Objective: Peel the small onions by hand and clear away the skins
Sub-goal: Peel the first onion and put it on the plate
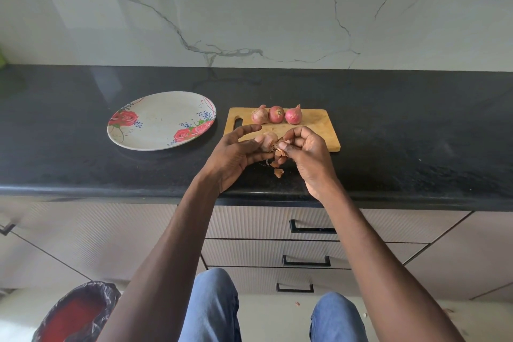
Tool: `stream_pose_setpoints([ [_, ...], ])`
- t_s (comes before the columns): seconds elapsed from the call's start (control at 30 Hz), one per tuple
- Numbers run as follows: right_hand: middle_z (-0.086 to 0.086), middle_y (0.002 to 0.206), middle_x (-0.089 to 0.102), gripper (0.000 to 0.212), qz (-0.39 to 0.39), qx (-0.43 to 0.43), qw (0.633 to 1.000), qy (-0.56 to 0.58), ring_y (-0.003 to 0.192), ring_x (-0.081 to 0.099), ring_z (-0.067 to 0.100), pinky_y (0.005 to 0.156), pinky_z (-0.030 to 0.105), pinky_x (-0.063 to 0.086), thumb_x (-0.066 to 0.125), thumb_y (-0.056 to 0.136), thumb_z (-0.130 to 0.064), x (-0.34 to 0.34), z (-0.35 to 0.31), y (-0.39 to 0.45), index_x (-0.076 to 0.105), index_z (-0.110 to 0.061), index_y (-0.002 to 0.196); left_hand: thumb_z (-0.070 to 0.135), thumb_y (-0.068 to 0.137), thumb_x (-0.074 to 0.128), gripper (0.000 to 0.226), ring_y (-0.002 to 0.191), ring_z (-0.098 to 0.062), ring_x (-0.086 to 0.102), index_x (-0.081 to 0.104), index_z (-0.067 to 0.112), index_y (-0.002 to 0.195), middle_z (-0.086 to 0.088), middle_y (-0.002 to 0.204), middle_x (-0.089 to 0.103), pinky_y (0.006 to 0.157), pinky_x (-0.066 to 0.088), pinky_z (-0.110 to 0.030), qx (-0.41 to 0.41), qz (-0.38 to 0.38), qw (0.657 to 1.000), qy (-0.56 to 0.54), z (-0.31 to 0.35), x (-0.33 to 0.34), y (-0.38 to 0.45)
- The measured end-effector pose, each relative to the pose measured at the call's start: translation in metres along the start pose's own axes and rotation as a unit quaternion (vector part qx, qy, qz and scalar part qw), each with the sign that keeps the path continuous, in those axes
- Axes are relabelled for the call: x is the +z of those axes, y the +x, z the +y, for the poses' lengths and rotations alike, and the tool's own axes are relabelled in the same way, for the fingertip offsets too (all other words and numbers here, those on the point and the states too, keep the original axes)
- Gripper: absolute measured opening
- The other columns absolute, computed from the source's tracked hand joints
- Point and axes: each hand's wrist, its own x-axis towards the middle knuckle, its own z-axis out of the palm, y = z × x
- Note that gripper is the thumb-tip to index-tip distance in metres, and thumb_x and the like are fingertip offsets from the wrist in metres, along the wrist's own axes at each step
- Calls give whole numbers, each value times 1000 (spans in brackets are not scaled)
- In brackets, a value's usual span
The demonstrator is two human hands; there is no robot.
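Onion in left hand, right hand at its skin.

Counter: plate left, board just right of it. Three onions in a row on board's far edge. Skins on counter before board. Bin on floor, lower left; drawers under counter.

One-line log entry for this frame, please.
stage: peeling | left hand: holds onion | right hand: pinches skin | cutting board: three unpeeled | plate: bare
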Motion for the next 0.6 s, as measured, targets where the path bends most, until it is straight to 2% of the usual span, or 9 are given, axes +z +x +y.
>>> stream_pose_setpoints([
  [0.17,2,73,67,16,10,-3,999,32,63,62,15,58,29,54,64,90,10,-1,-2,-1,60,-5,87,-3,99,51,20,101,-30,70,60,-6,117,-22,116,65,90,60,-41,5,-1,1000,21,0,0,0],
  [0.3,9,75,68,14,73,-30,995,69,69,63,20,68,31,55,66,87,10,-7,-1,-2,66,-4,85,2,102,49,15,96,-30,72,61,-4,109,-22,109,70,81,63,-35,20,64,997,-28,3,0,-1],
  [0.4,3,91,74,13,82,-71,990,-85,81,66,14,78,30,53,69,81,4,-2,6,-2,75,-7,84,1,102,49,13,87,-30,72,61,-3,106,-22,101,71,76,63,-32,34,67,997,-14,3,1,-1],
  [0.47,-2,101,73,10,80,-123,971,-189,96,67,9,88,28,54,76,81,-4,2,9,-3,78,-10,89,0,101,51,11,84,-29,72,61,-1,105,-22,98,71,76,63,-33,33,66,997,-6,3,2,-3],
  [0.6,-1,110,71,30,81,-185,945,-257,104,67,12,93,27,55,83,82,-17,5,11,-5,77,-11,110,-2,95,59,8,81,-24,72,60,1,103,-17,91,71,76,63,-33,38,52,998,14,3,1,-5],
])
